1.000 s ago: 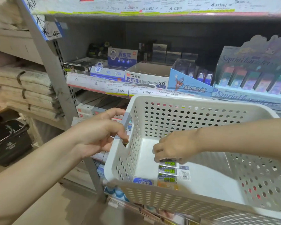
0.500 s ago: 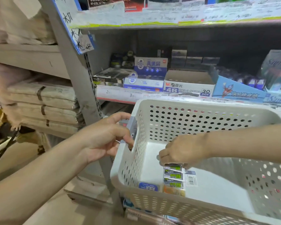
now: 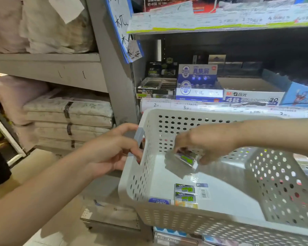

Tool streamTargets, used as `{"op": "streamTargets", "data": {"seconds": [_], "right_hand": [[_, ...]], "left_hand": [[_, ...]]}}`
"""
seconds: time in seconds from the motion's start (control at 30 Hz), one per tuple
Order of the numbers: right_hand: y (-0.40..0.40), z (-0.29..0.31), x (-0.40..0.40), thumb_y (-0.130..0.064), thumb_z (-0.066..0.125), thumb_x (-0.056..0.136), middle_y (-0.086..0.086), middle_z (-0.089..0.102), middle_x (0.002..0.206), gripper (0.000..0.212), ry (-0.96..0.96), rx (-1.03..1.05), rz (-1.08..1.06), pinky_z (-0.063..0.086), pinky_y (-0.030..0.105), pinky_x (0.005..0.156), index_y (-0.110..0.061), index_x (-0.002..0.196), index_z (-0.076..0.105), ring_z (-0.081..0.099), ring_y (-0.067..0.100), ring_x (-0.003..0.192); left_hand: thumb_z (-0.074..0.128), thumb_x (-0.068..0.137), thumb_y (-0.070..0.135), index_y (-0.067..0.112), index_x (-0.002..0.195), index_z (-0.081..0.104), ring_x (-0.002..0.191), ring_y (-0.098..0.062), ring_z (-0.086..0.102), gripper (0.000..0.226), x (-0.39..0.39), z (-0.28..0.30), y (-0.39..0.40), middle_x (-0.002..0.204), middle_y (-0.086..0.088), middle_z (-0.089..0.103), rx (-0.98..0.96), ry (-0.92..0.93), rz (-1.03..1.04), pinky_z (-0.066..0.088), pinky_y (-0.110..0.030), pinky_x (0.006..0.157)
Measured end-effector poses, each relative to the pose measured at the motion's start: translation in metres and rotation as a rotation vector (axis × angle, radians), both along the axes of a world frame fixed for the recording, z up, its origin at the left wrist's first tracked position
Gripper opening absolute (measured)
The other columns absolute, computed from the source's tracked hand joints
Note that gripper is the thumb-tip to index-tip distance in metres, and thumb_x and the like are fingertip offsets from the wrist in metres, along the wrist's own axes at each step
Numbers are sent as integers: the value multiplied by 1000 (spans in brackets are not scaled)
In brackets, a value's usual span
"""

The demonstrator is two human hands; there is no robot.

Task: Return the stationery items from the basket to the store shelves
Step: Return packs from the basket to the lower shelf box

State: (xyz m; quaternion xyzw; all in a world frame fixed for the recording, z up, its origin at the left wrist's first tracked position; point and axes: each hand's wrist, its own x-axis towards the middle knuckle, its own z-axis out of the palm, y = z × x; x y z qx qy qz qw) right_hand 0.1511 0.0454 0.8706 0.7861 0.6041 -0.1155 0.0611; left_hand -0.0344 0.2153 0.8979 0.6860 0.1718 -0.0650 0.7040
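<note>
One eraser pack (image 3: 186, 158) in R grip (image 3: 205, 145)

Eraser pack (image 3: 186, 158) in right hand (image 3: 203, 144)

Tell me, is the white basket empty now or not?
Not empty. Small packs lie on the basket floor, and the right hand pinches another pack above it.

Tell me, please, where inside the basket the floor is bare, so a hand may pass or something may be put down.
The basket floor is bare at right, between the green-labelled packs and the right wall. Crowded: the near-left corner, with those packs and a blue-labelled item, and the back left, where the right hand holds a pack.
</note>
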Motion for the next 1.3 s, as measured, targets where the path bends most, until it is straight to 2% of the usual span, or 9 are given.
{"op": "streamTargets", "data": {"seconds": [0.2,0.3,0.43,0.5,0.6,0.73,1.0,1.2,1.3], "right_hand": [[-2,97,-36,-22,79,70,-22,53,101,54,129,381,-107,54,28,81,-22,118,56,63,8,94],[18,107,-19,-15,80,70,-9,61,101,54,133,536,-207,55,33,82,-12,119,58,67,17,90],[40,122,9,-30,79,71,5,68,98,52,46,606,-398,54,29,82,-4,113,63,65,14,82],[54,126,21,-40,75,72,13,67,106,54,-29,552,-469,53,40,87,-2,109,64,63,27,94],[72,128,38,-51,65,78,4,58,107,47,-4,356,-611,48,34,82,-13,106,57,56,23,95],[97,122,63,-33,61,87,8,60,107,14,160,278,-626,49,27,82,-19,85,58,58,19,92],[124,113,94,-24,71,81,0,65,78,13,164,250,-688,49,20,71,-17,76,61,59,11,70],[127,109,102,-35,62,88,2,63,81,22,164,237,-687,50,22,64,-13,91,60,59,13,69],[123,117,102,-15,53,92,3,60,92,26,41,235,-593,46,22,57,-11,117,58,57,13,70]], "left_hand": [[54,60,-16,20,102,62,76,-32,66,56,-6,-3,33,94,-22,68,-4,-1,23,58,-34,52],[56,48,-10,19,100,62,74,-32,64,60,-8,-2,40,91,-21,67,-15,-23,47,56,-30,45],[55,47,-9,17,104,60,68,-31,64,63,-8,2,44,95,-24,65,-22,-38,77,48,-24,35],[55,48,-10,17,103,60,62,-29,65,61,-8,3,43,99,-25,65,-25,-40,88,45,-22,32],[54,48,-11,16,104,60,55,-27,66,62,-8,4,41,96,-26,64,-43,-43,116,42,-21,29],[57,47,-18,14,106,60,42,-23,60,66,-8,5,42,81,-27,64,-65,-69,105,39,-19,27],[63,42,-10,20,103,64,61,-31,66,68,-5,-7,51,79,-21,69,-40,-60,110,47,-25,36],[60,48,-9,21,103,63,57,-30,65,62,-3,-9,56,81,-23,70,-55,-49,114,45,-24,33],[59,48,-9,20,104,61,54,-28,63,63,1,-8,61,81,-24,69,-58,-48,92,45,-24,32]]}}
